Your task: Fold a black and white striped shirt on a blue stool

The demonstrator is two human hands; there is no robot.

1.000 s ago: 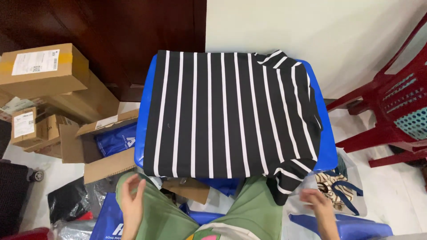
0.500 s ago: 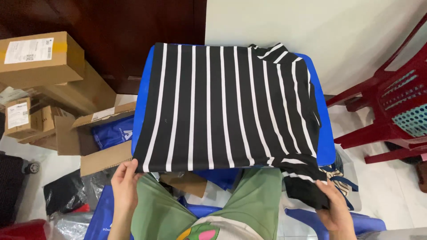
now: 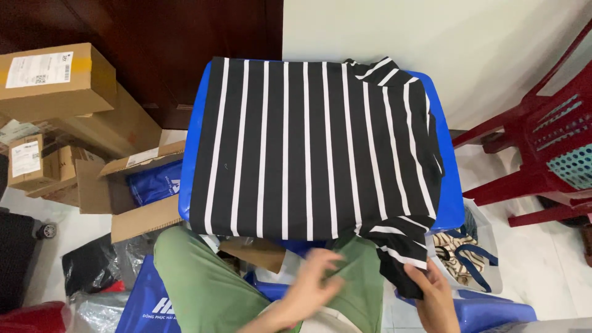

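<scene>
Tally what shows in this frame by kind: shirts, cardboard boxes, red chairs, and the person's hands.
Striped shirt: 1
Cardboard boxes, counting the sealed box, small box and open box: 3
Red chair: 1
Hands, left hand and right hand: 2
Total: 7

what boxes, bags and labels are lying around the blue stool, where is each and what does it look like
Closed cardboard box: far left, brown, with a white label on top.
Small box: left edge, brown, white label on its face.
Open cardboard box: left of the striped shirt, flaps out, blue packet inside.
Blue bag: bottom left, white print.
Clear plastic bag: by the right hand, holding striped cloth.
</scene>
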